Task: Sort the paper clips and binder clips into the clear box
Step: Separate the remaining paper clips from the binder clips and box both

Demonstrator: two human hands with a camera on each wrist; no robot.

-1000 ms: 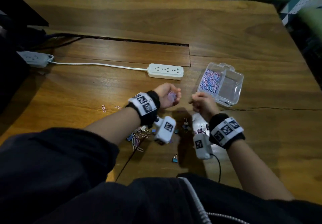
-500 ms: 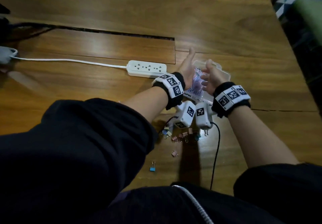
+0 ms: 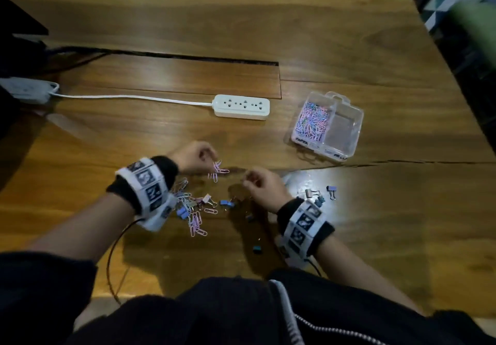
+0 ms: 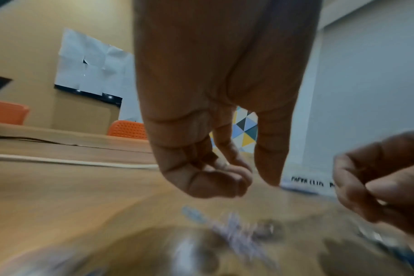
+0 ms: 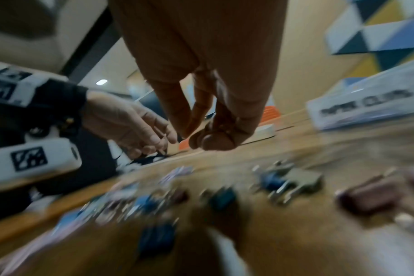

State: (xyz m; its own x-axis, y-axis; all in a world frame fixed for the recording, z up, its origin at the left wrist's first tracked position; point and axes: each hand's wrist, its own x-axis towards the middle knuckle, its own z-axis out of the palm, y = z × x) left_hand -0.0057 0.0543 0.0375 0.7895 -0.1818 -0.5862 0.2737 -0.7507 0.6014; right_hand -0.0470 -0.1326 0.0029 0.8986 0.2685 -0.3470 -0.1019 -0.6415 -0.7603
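Both forearms reach forward, wrists banded. The left hand [image 3: 193,157] hangs palm down with fingers loosely curled, holding nothing I can see. The right hand [image 3: 264,187] has its fingertips bunched together pointing down.

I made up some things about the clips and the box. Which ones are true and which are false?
1. The clear box has paper clips in its left compartment. True.
2. The right compartment is full of binder clips. False: it looks empty.
3. The white power strip lies left of the box. True.
4. All the binder clips are already in the box. False: they still lie loose on the table.
5. The left hand is reaching into the box. False: it is over loose paper clips, away from the box.
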